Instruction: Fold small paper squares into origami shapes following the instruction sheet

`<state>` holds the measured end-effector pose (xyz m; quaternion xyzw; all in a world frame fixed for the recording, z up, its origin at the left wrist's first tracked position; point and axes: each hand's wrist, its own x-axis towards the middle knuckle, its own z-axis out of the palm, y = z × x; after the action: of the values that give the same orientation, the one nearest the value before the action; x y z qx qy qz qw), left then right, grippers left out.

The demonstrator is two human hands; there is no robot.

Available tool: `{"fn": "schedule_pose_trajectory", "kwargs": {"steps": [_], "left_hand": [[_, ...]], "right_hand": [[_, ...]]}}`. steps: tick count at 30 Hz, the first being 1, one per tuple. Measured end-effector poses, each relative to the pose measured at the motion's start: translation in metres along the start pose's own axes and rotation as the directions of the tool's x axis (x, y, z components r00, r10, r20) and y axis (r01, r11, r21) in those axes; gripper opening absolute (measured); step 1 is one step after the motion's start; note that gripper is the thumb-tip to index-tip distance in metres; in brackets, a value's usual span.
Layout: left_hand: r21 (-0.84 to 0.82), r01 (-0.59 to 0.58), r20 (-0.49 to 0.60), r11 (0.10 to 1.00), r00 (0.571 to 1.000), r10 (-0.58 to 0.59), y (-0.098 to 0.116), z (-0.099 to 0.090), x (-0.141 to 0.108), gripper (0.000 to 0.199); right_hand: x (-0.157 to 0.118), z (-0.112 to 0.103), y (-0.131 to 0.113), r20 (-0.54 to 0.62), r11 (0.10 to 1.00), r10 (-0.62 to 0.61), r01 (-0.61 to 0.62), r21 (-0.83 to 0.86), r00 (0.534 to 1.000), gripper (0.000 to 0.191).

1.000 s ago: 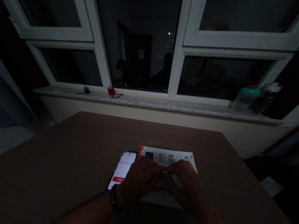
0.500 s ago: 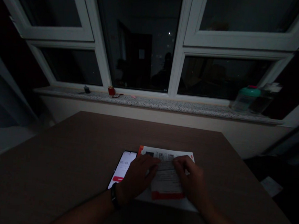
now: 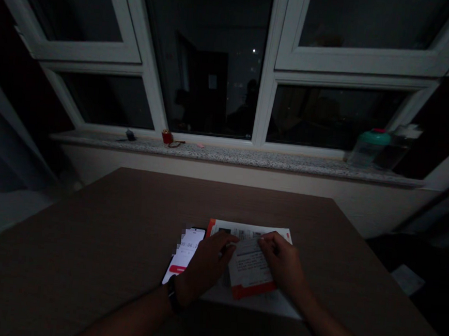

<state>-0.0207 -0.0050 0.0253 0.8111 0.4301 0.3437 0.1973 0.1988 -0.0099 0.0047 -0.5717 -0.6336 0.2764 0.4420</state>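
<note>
Between my hands is a printed piece of paper [image 3: 252, 266], white with an orange-red strip along its lower edge; it looks like a folded leaf. Beneath it lies a larger printed sheet [image 3: 281, 232] with an orange corner at the upper left. My left hand [image 3: 211, 257] is curled at the leaf's upper left corner, thumb and fingers pinched together. At the upper right, my right hand [image 3: 281, 258] pinches the top edge. A dark band sits on my left wrist. Close to my left hand, a phone [image 3: 186, 253] shows a running timer.
The brown table [image 3: 148, 198] reaches to the wall below a window. Along the speckled sill [image 3: 225, 154] stand a small dark bottle [image 3: 130, 135], a red jar [image 3: 167, 136] and a clear container with a teal lid [image 3: 371, 146]. Dark cloth lies right of the table.
The leaf has turned slightly, its lower edge now slanting up to the right, and its print shows more clearly. My right hand has shifted a little; the left is nearly still.
</note>
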Motion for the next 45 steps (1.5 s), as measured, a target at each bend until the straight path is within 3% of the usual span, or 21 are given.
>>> {"fn": "schedule_pose_trajectory", "kwargs": {"steps": [11,25,37,42,45], "left_hand": [[-0.012,0.166,0.086,0.986,0.983,-0.165,-0.007,0.007,0.002,0.018],[0.041,0.199,0.120,0.979,0.972,-0.203,-0.013,0.013,0.000,0.014],[0.084,0.199,0.135,0.976,0.969,-0.209,-0.016,0.014,0.000,0.013],[0.093,0.210,0.151,0.973,0.963,-0.223,-0.018,0.016,-0.001,0.012],[0.122,0.190,0.149,0.974,0.967,-0.207,-0.021,0.018,-0.001,0.012]], "right_hand": [[0.004,0.001,0.004,0.085,0.975,0.012,0.007,-0.221,0.996,0.024],[0.001,0.004,0.008,0.116,0.904,0.015,0.036,-0.425,0.993,0.021],[-0.003,0.007,0.005,0.179,0.917,0.023,0.050,-0.395,0.984,0.027],[-0.003,0.007,0.001,0.209,0.868,-0.052,0.148,-0.474,0.977,0.006],[-0.004,0.007,-0.004,0.231,0.814,-0.084,0.201,-0.545,0.969,0.009]]}}
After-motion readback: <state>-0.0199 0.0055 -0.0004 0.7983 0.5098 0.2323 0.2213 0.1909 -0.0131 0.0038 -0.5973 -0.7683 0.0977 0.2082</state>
